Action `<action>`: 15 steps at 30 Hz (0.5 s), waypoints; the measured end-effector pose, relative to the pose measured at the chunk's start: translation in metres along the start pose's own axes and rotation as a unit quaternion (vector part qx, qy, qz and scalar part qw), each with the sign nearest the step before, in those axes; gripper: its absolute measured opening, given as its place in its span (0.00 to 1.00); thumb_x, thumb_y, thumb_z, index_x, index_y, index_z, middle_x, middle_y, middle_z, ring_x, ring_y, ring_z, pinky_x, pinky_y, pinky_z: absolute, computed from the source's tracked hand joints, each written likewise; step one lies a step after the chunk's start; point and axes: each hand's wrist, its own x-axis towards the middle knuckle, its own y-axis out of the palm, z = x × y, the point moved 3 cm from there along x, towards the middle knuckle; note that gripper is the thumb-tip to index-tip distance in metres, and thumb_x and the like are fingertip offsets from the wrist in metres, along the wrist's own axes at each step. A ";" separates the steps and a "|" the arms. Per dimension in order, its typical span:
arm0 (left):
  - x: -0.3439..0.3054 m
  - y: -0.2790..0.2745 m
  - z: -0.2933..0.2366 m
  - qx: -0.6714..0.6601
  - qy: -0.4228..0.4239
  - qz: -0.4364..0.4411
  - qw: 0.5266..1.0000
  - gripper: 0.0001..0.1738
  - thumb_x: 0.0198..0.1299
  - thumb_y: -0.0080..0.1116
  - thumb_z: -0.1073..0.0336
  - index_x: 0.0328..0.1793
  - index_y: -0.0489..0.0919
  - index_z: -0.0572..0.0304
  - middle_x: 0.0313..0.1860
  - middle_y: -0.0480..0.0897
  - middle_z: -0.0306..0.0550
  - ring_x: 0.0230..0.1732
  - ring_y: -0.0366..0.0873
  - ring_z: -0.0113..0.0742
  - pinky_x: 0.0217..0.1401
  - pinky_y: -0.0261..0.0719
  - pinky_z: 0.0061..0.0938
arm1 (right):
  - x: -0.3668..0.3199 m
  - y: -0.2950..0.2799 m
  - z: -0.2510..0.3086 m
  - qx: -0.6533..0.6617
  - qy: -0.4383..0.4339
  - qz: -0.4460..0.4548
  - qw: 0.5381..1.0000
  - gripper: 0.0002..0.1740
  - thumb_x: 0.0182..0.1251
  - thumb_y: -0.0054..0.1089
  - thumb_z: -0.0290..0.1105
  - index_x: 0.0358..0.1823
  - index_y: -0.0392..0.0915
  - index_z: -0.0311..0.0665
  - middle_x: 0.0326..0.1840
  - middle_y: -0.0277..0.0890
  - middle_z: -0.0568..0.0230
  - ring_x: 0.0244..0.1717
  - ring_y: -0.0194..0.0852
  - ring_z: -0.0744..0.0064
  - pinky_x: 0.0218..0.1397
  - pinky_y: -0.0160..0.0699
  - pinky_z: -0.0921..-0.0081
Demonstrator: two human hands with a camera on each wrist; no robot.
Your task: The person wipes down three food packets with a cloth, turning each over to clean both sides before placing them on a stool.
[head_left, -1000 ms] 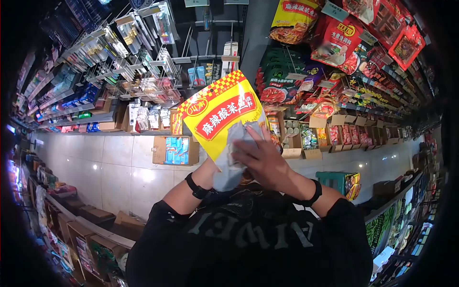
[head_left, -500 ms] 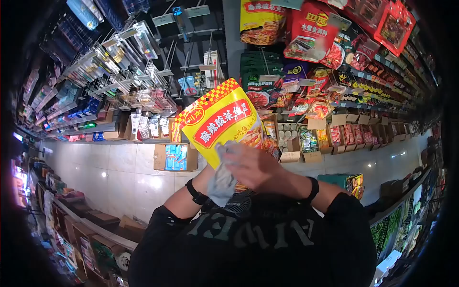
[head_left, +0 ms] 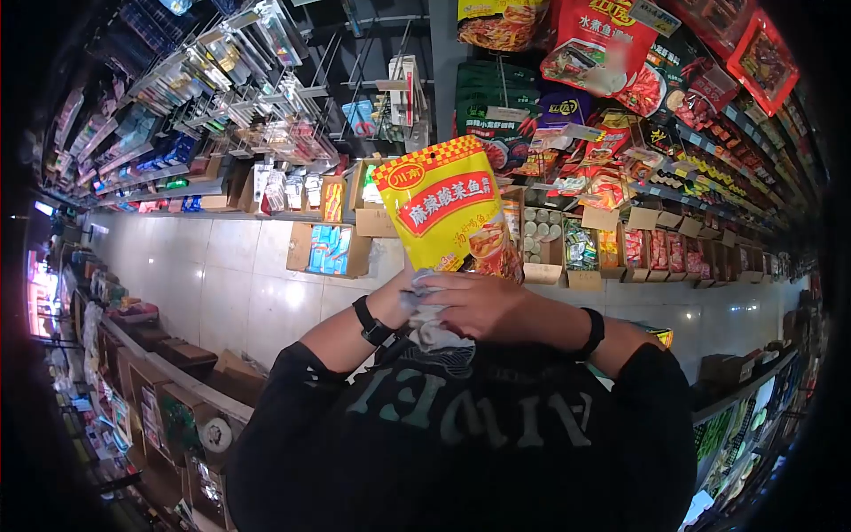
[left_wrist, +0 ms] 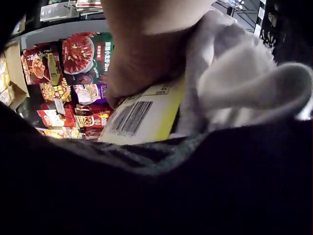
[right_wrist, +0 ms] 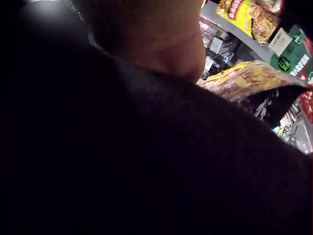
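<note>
A yellow and red food packet point(head_left: 448, 208) is held up in front of the chest, its printed front facing the head camera and its top leaning left. The left hand point(head_left: 397, 300) grips its lower part, fingers mostly hidden behind packet and cloth. Across the packet's bottom lies the right hand point(head_left: 479, 303), holding a crumpled grey cloth point(head_left: 434, 330) under its fingers. In the left wrist view, the packet's barcode side point(left_wrist: 132, 117) shows beside a hand point(left_wrist: 146, 54) and the cloth point(left_wrist: 234, 73). Dark clothing covers much of the right wrist view, below part of a hand point(right_wrist: 151, 39).
Hanging seasoning packets point(head_left: 594, 44) fill the rack at upper right; hooks with small goods point(head_left: 266, 106) are at upper left. Open boxes point(head_left: 581, 253) line the rack's foot. A carton of blue packs point(head_left: 330, 250) stands on the tiled floor point(head_left: 222, 284). More shelving runs along both lower sides.
The packet has moved right in the head view and stands a little more upright than a second ago. The cloth and right hand have slid from its front down to its lower edge.
</note>
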 end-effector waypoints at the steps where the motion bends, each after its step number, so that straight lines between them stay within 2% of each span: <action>1: 0.003 -0.006 0.002 0.006 -0.003 -0.008 1.000 0.33 0.77 0.44 0.45 0.78 0.64 0.59 0.72 0.73 0.56 0.70 0.74 0.47 0.72 0.75 0.41 | -0.006 -0.005 -0.006 -0.009 -0.009 0.000 1.000 0.11 0.55 0.67 0.24 0.40 0.80 0.33 0.59 0.79 0.50 0.71 0.71 0.48 0.71 0.75 0.58; 2: 0.005 -0.012 0.005 0.014 -0.007 -0.017 1.000 0.33 0.77 0.43 0.45 0.78 0.64 0.59 0.72 0.73 0.56 0.70 0.74 0.47 0.72 0.74 0.42 | -0.014 -0.011 -0.011 -0.017 -0.018 0.001 1.000 0.10 0.55 0.67 0.23 0.39 0.80 0.33 0.59 0.79 0.51 0.71 0.71 0.50 0.70 0.75 0.59; 3: 0.008 -0.018 0.008 0.021 -0.010 -0.024 0.999 0.33 0.77 0.43 0.45 0.78 0.64 0.59 0.72 0.73 0.56 0.70 0.74 0.48 0.72 0.74 0.42 | -0.022 -0.021 -0.010 -0.060 0.011 0.017 0.998 0.13 0.53 0.66 0.23 0.42 0.80 0.33 0.58 0.80 0.54 0.71 0.70 0.52 0.69 0.76 0.57; 6: 0.012 -0.036 0.009 0.043 -0.025 -0.042 0.998 0.34 0.77 0.42 0.45 0.79 0.64 0.60 0.73 0.72 0.57 0.71 0.74 0.50 0.73 0.74 0.44 | -0.052 -0.052 -0.025 -0.094 0.155 0.004 0.983 0.15 0.53 0.65 0.21 0.45 0.79 0.31 0.59 0.79 0.55 0.69 0.72 0.52 0.69 0.77 0.57; 9: 0.011 -0.044 0.005 0.042 -0.037 -0.043 0.998 0.34 0.77 0.41 0.44 0.79 0.64 0.60 0.74 0.72 0.58 0.71 0.73 0.51 0.73 0.73 0.46 | -0.059 -0.047 -0.037 -0.128 0.239 -0.041 0.962 0.19 0.54 0.65 0.20 0.50 0.79 0.30 0.62 0.78 0.55 0.68 0.73 0.53 0.71 0.74 0.57; 12: 0.008 -0.038 -0.001 -0.012 -0.058 -0.004 0.998 0.35 0.78 0.39 0.43 0.80 0.63 0.60 0.75 0.70 0.59 0.72 0.72 0.52 0.74 0.72 0.46 | -0.022 -0.029 -0.028 -0.080 0.100 -0.058 0.990 0.22 0.54 0.64 0.20 0.53 0.79 0.30 0.66 0.75 0.54 0.70 0.72 0.53 0.74 0.72 0.59; 15: -0.001 -0.032 -0.010 -0.066 -0.083 0.031 0.994 0.36 0.78 0.38 0.42 0.80 0.61 0.60 0.76 0.69 0.59 0.73 0.71 0.53 0.75 0.72 0.46 | 0.011 -0.004 -0.007 0.025 0.033 0.024 0.999 0.21 0.56 0.63 0.20 0.54 0.82 0.28 0.71 0.72 0.51 0.75 0.67 0.54 0.74 0.71 0.60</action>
